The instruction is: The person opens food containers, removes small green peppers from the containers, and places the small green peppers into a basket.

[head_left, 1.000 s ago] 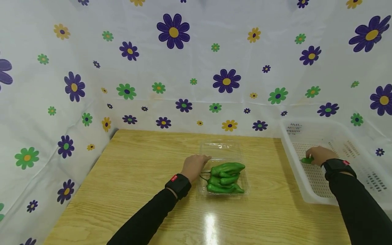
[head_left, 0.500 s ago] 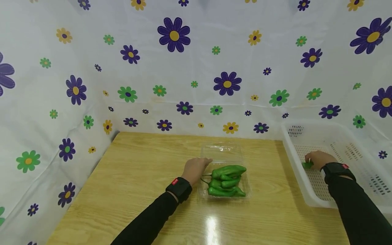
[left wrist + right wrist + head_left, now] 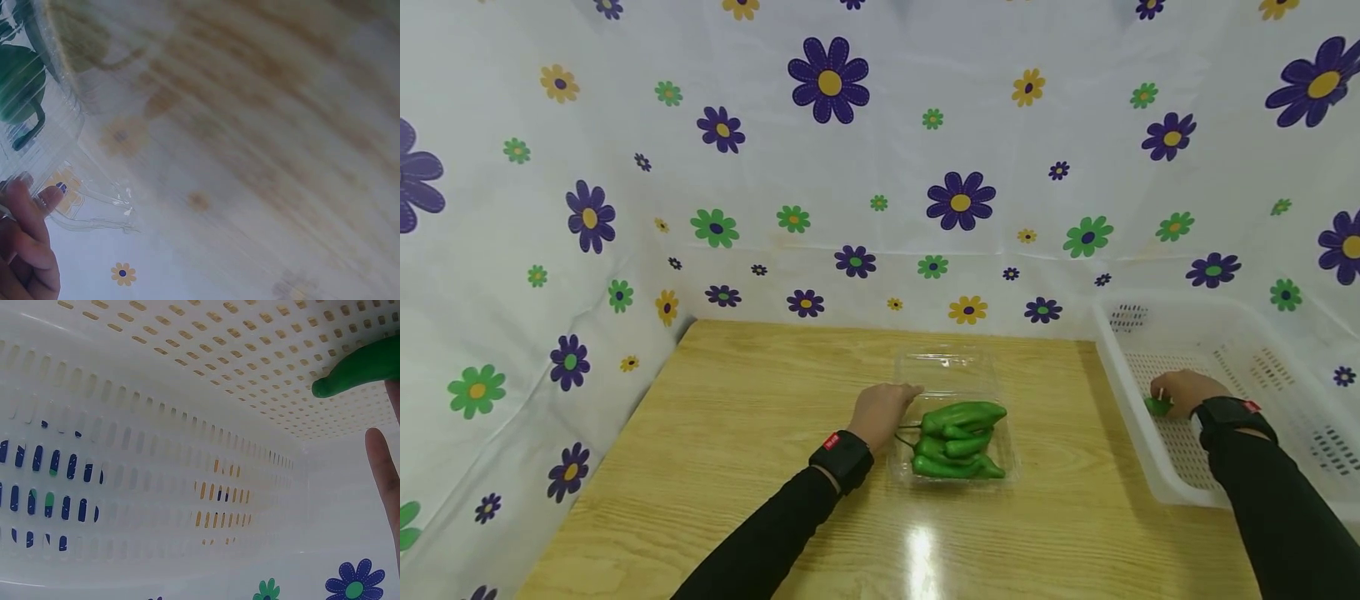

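In the head view, a clear plastic clamshell container (image 3: 1011, 468) holds several green peppers (image 3: 955, 448), its lid (image 3: 951, 362) folded back away from the person. My left hand (image 3: 878, 414) grips the container's left side near the hinge. Its fingers (image 3: 28, 215) pinch the clear plastic edge in the left wrist view. Inside the white basket, my right hand (image 3: 1186, 390) holds a green pepper (image 3: 1157, 407) low over the perforated floor, most of it hidden by the hand. One end of that pepper shows in the right wrist view, fingers beside it.
The white perforated basket (image 3: 1138, 442) stands at the right end of the wooden table (image 3: 760, 467). Its high side walls surround the right hand. A white flower-print cloth (image 3: 880, 158) hangs behind the table and along the left side.
The pepper in the right hand has turned slightly within the basket while the hand stays nearly in place. The left hand keeps its hold on the container. The head view has shifted a little.
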`<state>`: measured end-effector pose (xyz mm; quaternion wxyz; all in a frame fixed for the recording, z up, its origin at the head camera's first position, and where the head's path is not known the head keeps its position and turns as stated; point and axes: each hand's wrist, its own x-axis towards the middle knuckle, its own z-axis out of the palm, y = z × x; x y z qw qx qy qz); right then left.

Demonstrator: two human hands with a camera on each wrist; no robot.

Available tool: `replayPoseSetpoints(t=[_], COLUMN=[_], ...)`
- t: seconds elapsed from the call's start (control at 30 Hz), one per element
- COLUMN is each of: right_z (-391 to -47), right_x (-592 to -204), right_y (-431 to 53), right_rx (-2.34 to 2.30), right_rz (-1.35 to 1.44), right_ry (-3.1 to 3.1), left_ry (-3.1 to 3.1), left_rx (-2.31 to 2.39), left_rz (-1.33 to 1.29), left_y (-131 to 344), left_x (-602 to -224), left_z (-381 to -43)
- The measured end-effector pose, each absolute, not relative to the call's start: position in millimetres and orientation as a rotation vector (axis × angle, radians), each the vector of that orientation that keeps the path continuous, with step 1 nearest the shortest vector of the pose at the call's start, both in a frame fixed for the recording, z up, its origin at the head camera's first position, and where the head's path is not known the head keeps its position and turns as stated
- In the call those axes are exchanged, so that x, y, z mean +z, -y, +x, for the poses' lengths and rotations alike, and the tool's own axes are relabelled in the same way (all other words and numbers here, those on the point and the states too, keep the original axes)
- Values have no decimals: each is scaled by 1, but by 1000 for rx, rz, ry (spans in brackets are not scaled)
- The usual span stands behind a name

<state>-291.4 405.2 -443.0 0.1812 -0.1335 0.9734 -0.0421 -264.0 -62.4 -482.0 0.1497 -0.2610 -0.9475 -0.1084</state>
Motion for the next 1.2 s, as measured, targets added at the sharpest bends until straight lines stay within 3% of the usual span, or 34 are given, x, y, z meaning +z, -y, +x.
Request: replayPoseSetpoints(t=[0.37, 0.63, 0.97, 1.2], right_z=[-283, -280, -260, -245], right_x=[-438, -405, -359, -355], right_y=[-416, -400, -324, -262], right_rx=[-129, -116, -82, -217], right_rz=[-483, -475, -731, -1075], right_ry=[-2800, -2940, -3166, -3185], left_ry=[2736, 2756, 2706, 2724], left_rx=[-319, -338, -379, -382], left_rz=[-767, -756, -794, -781], left_y=[58, 58, 63, 62], left_x=[-485, -486, -493, -486], left_z=[-266, -268, -273, -271])
